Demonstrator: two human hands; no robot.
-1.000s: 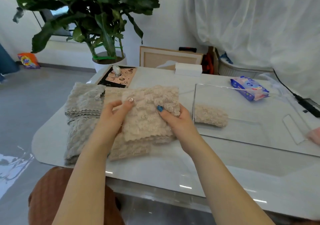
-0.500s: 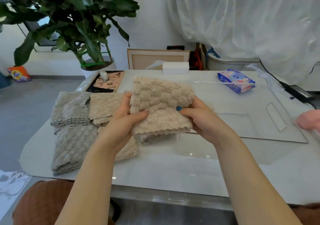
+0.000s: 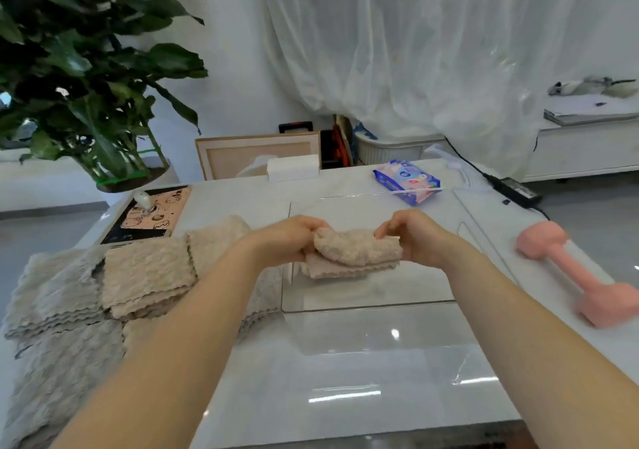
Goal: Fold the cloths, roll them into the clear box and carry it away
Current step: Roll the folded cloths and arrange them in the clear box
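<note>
A beige fluffy cloth [image 3: 356, 251], folded and partly rolled, hangs over the clear box [image 3: 366, 305] in the middle of the white table. My left hand [image 3: 294, 239] grips its left end and my right hand [image 3: 411, 237] pinches its right end. A folded beige cloth [image 3: 148, 274] lies to the left on top of other cloths, with grey cloths [image 3: 58, 296] spread further left. The box's inside is hard to see through its clear walls.
A pink dumbbell [image 3: 581, 272] lies at the right on the table [image 3: 345, 396]. A blue wipes pack [image 3: 408, 181], a white tissue box [image 3: 293, 168] and a cartoon mat [image 3: 152, 212] sit at the far side. A power adapter [image 3: 517, 191] is at the far right; a large plant [image 3: 86, 78] stands left.
Both hands carried the beige cloth from over the stack rightward and forward to above the clear box, and it is now rolled tighter. My view lifted and turned right, revealing the dumbbell.
</note>
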